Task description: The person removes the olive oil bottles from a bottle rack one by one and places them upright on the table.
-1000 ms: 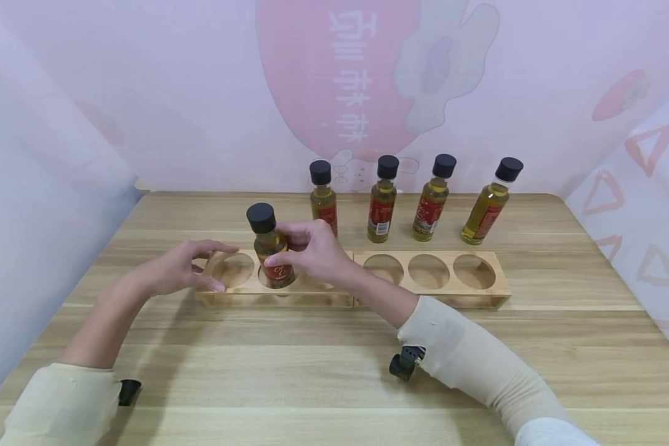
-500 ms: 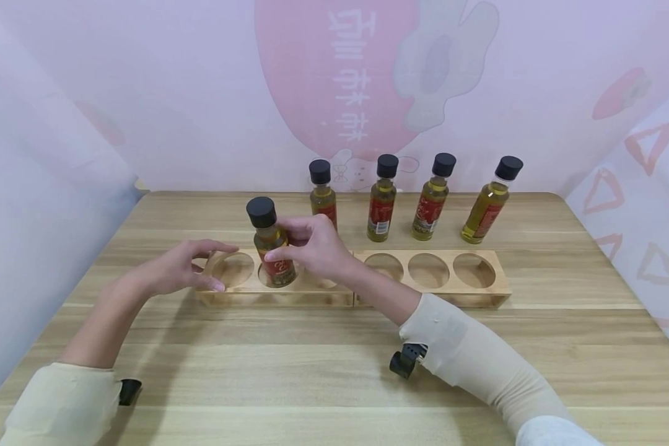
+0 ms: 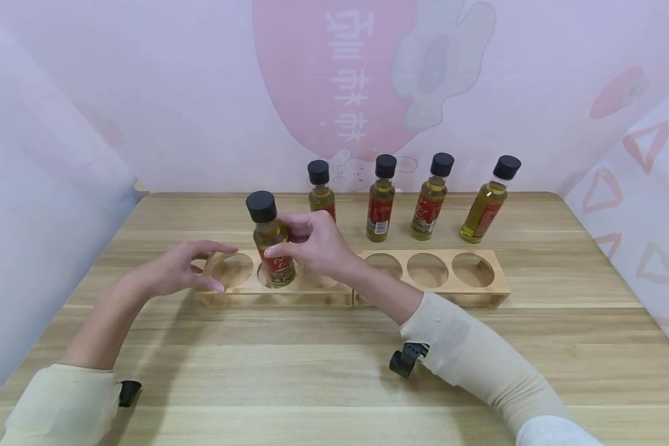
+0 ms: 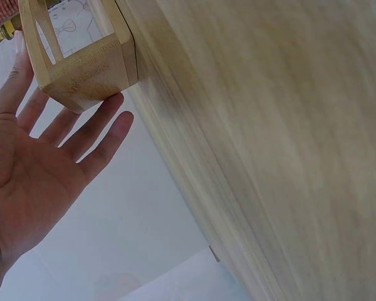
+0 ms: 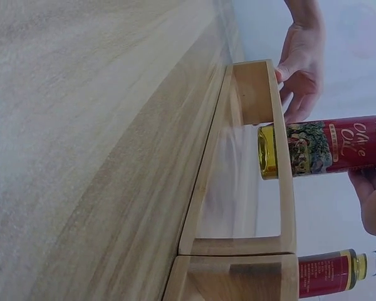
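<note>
My right hand (image 3: 318,244) grips an olive oil bottle (image 3: 275,263) with a black cap and red label, slightly tilted. Its glass base pokes just below the top board of the left wooden rack (image 3: 279,299), in the middle of three round holes, as the right wrist view (image 5: 267,153) shows. My left hand (image 3: 173,266) spans the left end of this rack, thumb at the front edge and forefinger along the back. In the left wrist view, its fingers (image 4: 100,128) are spread and fairly straight against the rack's end (image 4: 91,75).
A second wooden rack (image 3: 432,299) with three round holes adjoins on the right. Behind stand more oil bottles: one (image 3: 321,198) partly hidden by my right hand, then others (image 3: 380,210), (image 3: 428,210) and a leaning one (image 3: 484,210) to the right. A printed curtain backs the table (image 3: 290,371).
My right hand has raised the bottle a little in the hole, so more of its label shows. My left hand has stayed on the rack's end.
</note>
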Demonstrator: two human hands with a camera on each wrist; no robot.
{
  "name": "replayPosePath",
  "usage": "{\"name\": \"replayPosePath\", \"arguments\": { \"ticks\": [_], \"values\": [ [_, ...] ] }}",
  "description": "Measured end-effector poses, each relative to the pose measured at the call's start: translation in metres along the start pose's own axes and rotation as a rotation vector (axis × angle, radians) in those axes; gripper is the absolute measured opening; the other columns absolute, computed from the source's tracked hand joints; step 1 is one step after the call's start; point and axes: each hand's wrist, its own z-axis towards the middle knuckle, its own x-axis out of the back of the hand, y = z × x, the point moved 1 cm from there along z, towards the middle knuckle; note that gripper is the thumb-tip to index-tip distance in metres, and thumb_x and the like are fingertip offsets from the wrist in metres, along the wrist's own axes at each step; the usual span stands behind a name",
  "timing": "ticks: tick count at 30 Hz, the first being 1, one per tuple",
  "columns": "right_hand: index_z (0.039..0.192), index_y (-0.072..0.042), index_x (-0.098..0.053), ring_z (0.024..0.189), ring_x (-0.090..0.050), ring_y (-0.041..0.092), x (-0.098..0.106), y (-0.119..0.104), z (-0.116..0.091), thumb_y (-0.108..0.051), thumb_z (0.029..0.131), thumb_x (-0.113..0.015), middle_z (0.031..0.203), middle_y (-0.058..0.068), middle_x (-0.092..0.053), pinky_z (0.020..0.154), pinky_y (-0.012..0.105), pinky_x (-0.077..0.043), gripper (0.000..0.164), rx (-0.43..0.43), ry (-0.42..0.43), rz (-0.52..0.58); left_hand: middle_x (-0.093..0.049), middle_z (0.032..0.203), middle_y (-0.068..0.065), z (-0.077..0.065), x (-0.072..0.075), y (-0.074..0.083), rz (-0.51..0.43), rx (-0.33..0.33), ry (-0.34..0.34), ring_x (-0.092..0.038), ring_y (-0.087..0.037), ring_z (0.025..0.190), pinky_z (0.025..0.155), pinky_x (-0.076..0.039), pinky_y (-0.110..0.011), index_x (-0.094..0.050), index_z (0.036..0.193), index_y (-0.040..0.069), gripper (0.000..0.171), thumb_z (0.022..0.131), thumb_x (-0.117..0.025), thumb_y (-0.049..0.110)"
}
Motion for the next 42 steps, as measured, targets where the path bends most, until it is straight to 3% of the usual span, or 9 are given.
{"name": "replayPosePath", "arguments": {
  "ticks": [35,42],
  "values": [
    [0.13,0.005,-0.069,0.101,-0.076,0.021,0.0,-0.019,0.007,0.008,0.086,-0.08,0.119,0.021,-0.074,0.094,0.032,-0.061,0.046,-0.042,0.062,0.07,-0.049,0.152,-0.028,-0.001,0.001,-0.002,-0.011,0.006,0.0,-0.038,-0.06,0.139,0.099,-0.052,-0.066,-0.052,0.146,-0.006,0.072,0.086,-0.086,0.015],
    [0.128,0.007,-0.069,0.1,-0.076,0.021,0.001,-0.021,0.01,0.008,0.085,-0.08,0.118,0.022,-0.074,0.093,0.032,-0.061,0.045,-0.005,0.064,0.045,-0.049,0.152,-0.029,0.0,0.001,-0.001,-0.012,0.004,-0.001,-0.039,-0.06,0.138,0.099,-0.052,-0.066,-0.052,0.146,-0.005,0.07,0.087,-0.085,0.013]
  ]
}}
